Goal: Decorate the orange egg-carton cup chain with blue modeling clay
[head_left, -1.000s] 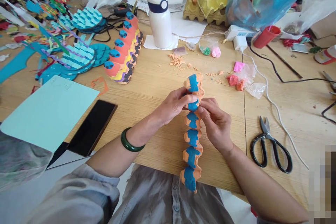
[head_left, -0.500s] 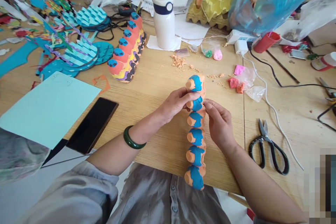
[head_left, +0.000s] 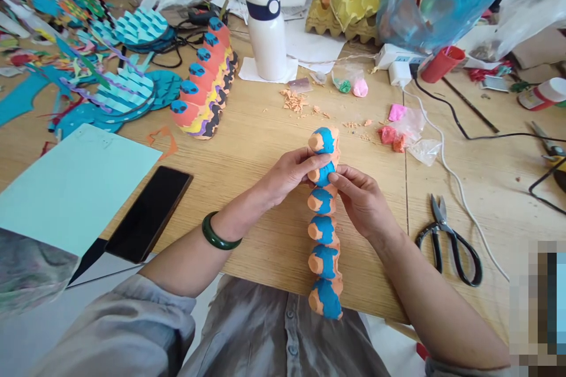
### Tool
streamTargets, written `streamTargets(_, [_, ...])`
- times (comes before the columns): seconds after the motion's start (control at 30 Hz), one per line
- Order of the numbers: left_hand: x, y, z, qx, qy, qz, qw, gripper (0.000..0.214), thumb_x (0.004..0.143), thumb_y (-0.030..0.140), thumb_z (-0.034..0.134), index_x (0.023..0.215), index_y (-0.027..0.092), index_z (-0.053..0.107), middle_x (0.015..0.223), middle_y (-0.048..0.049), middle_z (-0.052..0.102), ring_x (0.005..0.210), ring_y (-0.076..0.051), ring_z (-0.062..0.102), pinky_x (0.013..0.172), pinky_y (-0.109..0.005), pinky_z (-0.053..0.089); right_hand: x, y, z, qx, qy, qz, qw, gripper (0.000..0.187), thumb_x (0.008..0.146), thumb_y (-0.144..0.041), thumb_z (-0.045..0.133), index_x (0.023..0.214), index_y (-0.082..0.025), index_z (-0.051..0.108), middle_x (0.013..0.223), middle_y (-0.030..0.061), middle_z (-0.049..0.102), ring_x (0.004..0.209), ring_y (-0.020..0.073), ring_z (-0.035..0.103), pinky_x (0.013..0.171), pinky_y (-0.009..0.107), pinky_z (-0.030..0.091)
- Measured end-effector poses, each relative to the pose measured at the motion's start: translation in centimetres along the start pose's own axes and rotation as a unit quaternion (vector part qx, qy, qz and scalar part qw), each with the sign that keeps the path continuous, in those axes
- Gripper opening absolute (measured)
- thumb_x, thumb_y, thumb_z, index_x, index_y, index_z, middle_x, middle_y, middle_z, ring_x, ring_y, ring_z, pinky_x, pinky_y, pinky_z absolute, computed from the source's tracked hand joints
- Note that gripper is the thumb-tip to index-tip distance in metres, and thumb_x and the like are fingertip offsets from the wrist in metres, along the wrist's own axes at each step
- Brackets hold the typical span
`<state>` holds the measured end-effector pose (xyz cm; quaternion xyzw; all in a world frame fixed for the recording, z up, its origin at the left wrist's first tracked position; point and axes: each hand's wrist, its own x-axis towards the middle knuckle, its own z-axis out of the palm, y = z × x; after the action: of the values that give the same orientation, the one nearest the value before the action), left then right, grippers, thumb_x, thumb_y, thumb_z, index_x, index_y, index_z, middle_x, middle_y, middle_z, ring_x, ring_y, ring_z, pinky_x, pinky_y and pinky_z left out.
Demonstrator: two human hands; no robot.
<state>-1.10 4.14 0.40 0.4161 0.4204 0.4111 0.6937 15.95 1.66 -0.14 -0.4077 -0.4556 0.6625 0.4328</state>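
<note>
An orange egg-carton strip (head_left: pixel 315 231) with a blue clay-like layer on each bump stands lengthwise before me, its lower end over the table's front edge. My left hand (head_left: pixel 297 169) grips it from the left near the second bump from the top, thumb lying on the blue. From the right, my right hand (head_left: pixel 359 193) pinches the edge of that same bump, thumb on the blue layer and fingers behind. The undersides of both hands' grips are hidden by the strip.
Black-handled scissors (head_left: pixel 447 241) lie at right beside a white cable (head_left: pixel 453 171). A phone (head_left: pixel 149 213) and a pale green sheet (head_left: pixel 79 179) are at left. Behind are a painted carton piece (head_left: pixel 206 85), a white bottle (head_left: pixel 267 41), orange crumbs (head_left: pixel 294 100) and red clay lumps (head_left: pixel 389 135).
My right thumb has moved from beside the strip's edge onto the blue on the second bump. My left hand keeps its hold; the whole view has shifted slightly.
</note>
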Motion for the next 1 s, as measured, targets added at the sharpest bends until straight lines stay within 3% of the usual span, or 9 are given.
streamTargets(0.33, [-0.1, 0.1, 0.1, -0.022, -0.003, -0.009, 1.0, 0.047, 0.08, 0.06, 0.076, 0.08, 0.016, 0.061, 0.07, 0.0018, 0.056, 0.064, -0.011, 0.054, 0.062, -0.025, 0.047, -0.2, -0.8, 0.1, 0.036, 0.022, 0.049, 0.998, 0.028, 0.082, -0.053, 0.081, 0.078, -0.026, 0.079, 0.083, 0.0015, 0.077, 0.091, 0.0224, 0.07, 0.095, 0.038, 0.053])
streamTargets(0.47, [-0.2, 0.4, 0.0, -0.036, -0.03, -0.004, 0.999, 0.033, 0.083, 0.048, 0.073, 0.088, 0.015, 0.066, 0.074, 0.0006, 0.06, 0.067, -0.011, 0.055, 0.063, -0.024, 0.048, -0.3, -0.9, 0.0, 0.048, 0.029, 0.051, 0.997, 0.025, 0.083, -0.05, 0.079, 0.078, -0.025, 0.078, 0.084, 0.0019, 0.077, 0.089, 0.0229, 0.069, 0.095, 0.038, 0.052])
streamTargets(0.63, [-0.1, 0.6, 0.0, -0.008, -0.045, 0.018, 0.999, 0.035, 0.08, 0.045, 0.078, 0.089, 0.014, 0.067, 0.072, 0.001, 0.06, 0.062, -0.009, 0.052, 0.058, -0.023, 0.043, -0.2, -1.4, 0.0, 0.081, 0.013, 0.071, 0.994, 0.027, 0.084, -0.051, 0.076, 0.08, -0.024, 0.078, 0.082, 0.0032, 0.077, 0.084, 0.0238, 0.07, 0.087, 0.038, 0.054])
streamTargets(0.8, [-0.1, 0.1, 0.0, 0.042, -0.117, 0.059, 0.99, 0.046, 0.081, 0.056, 0.08, 0.089, 0.014, 0.064, 0.071, 0.0017, 0.058, 0.056, -0.007, 0.049, 0.049, -0.022, 0.039, 0.2, -2.2, -0.5, 0.131, -0.044, 0.164, 0.977, 0.02, 0.077, -0.039, 0.073, 0.085, -0.021, 0.077, 0.074, 0.0027, 0.075, 0.068, 0.02, 0.065, 0.066, 0.033, 0.05])
streamTargets(0.9, [0.1, -0.5, 0.0, 0.07, -0.133, 0.065, 0.986, 0.049, 0.081, 0.059, 0.08, 0.093, 0.015, 0.063, 0.07, 0.0024, 0.057, 0.054, -0.007, 0.048, 0.045, -0.021, 0.038, 0.4, -2.2, -0.8, 0.14, -0.021, 0.188, 0.972, 0.015, 0.074, -0.035, 0.073, 0.078, -0.021, 0.074, 0.069, 0.0014, 0.071, 0.062, 0.0167, 0.059, 0.06, 0.03, 0.046])
streamTargets(1.0, [0.3, -0.9, -0.1, 0.065, -0.14, 0.064, 0.986, 0.049, 0.082, 0.06, 0.08, 0.096, 0.015, 0.064, 0.072, 0.0021, 0.057, 0.057, -0.008, 0.049, 0.046, -0.021, 0.04, 0.3, -2.0, -0.8, 0.127, -0.004, 0.166, 0.978, 0.013, 0.076, -0.034, 0.073, 0.074, -0.021, 0.072, 0.069, 0.0016, 0.072, 0.061, 0.0159, 0.059, 0.063, 0.03, 0.048])
